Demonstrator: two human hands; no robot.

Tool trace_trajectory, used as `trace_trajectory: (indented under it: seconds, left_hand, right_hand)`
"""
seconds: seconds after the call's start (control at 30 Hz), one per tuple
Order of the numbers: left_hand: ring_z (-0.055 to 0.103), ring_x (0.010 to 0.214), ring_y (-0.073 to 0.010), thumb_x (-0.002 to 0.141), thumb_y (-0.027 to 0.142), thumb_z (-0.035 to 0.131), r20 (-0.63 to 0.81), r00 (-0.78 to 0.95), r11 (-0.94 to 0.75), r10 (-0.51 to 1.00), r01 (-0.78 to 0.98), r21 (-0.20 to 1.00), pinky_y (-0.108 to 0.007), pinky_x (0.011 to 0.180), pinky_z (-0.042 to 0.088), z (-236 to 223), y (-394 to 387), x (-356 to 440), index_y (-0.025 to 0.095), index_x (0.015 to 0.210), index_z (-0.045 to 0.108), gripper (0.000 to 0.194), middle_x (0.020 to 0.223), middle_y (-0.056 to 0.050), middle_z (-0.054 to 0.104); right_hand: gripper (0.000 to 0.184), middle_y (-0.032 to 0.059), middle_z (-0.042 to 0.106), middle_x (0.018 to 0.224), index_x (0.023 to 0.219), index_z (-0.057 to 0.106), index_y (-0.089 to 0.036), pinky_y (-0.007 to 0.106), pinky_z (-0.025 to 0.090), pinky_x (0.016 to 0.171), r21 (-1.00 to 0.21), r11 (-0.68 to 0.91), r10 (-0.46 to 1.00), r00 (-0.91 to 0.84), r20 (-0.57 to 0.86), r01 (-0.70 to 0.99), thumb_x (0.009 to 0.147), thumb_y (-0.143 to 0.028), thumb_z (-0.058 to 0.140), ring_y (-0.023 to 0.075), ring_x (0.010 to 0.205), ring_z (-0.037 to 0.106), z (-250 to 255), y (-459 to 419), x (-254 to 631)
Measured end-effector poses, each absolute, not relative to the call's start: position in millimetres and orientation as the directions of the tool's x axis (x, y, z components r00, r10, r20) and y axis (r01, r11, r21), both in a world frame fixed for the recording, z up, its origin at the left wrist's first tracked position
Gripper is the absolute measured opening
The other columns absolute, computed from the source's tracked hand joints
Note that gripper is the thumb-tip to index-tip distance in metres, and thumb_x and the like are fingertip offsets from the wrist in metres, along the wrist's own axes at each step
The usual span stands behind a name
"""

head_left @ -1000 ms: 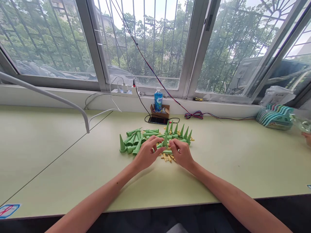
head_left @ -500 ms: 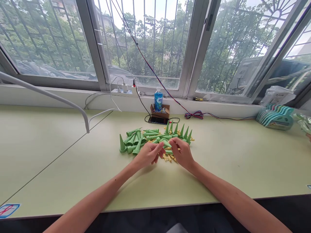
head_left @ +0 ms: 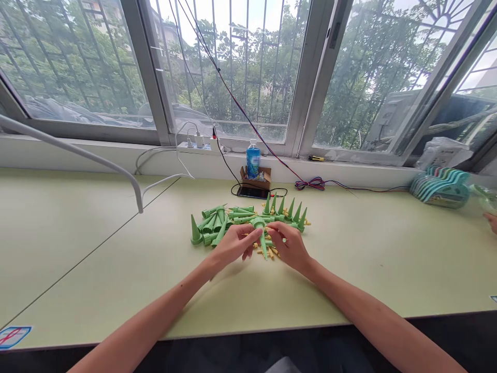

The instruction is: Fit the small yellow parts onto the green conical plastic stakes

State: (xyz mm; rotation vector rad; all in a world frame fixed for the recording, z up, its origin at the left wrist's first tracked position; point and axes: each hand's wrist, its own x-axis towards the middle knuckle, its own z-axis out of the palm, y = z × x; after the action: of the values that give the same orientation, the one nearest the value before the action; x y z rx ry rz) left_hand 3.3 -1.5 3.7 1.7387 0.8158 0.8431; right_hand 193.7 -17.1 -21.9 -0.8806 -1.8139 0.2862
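Note:
Between the thumb and fingers of my left hand (head_left: 237, 242) is a green plastic spike (head_left: 263, 243), a cone with a wide collar, its point towards me. My right hand (head_left: 286, 243) is closed in a pinch beside the collar, with a small yellow plastic piece (head_left: 267, 229) showing at its fingertips; most of the piece is hidden. Just behind my hands lies a pile of green spikes (head_left: 212, 223). To the right, several green spikes stand upright in a row (head_left: 297, 212). Loose yellow pieces (head_left: 274, 252) lie under and between my hands.
Behind the pile, a phone (head_left: 253, 192) lies before a small cardboard box (head_left: 264, 178) and a blue bottle (head_left: 253, 160). A coiled cable (head_left: 310, 183) runs along the sill. Turquoise plastic items (head_left: 440, 187) stand far right, near another person's hand (head_left: 491, 221). A white tube (head_left: 97, 161) arches at left.
The green spike in my left hand has swung round so its point faces me and its collar faces away. My right hand has shifted slightly left, by the collar.

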Motion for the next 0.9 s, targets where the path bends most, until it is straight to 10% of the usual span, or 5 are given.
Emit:
trace_trajectory:
  seconds: [0.4, 0.9]
  left_hand:
    - [0.047, 0.055, -0.0055, 0.081, 0.037, 0.069, 0.399, 0.480, -0.530, 0.781, 0.173, 0.830, -0.016, 0.042, 0.037, 0, -5, 5, 0.017, 0.068, 0.041, 0.036, 0.074, 0.004, 0.036]
    - [0.052, 0.061, -0.0057, 0.086, 0.024, 0.061, 0.476, 0.529, -0.655, 0.702, 0.219, 0.723, -0.017, 0.048, 0.045, -7, -2, 5, 0.022, 0.109, 0.067, 0.024, 0.101, -0.004, 0.055]
  right_hand:
    - [0.037, -0.0037, 0.041, 0.057, 0.067, 0.038, -0.021, 0.025, 0.029, 0.051, -0.595, 0.686, 0.710, -0.208, 0.672, 0.420, 0.102, -0.031, 0.038, 0.0108, 0.050, 0.036, -29, -15, 195]
    - [0.036, -0.0018, 0.045, 0.058, 0.065, 0.039, -0.020, 0.024, 0.030, 0.051, -0.568, 0.676, 0.715, -0.231, 0.660, 0.469, 0.100, -0.029, 0.035, 0.0108, 0.050, 0.039, -24, -19, 192]
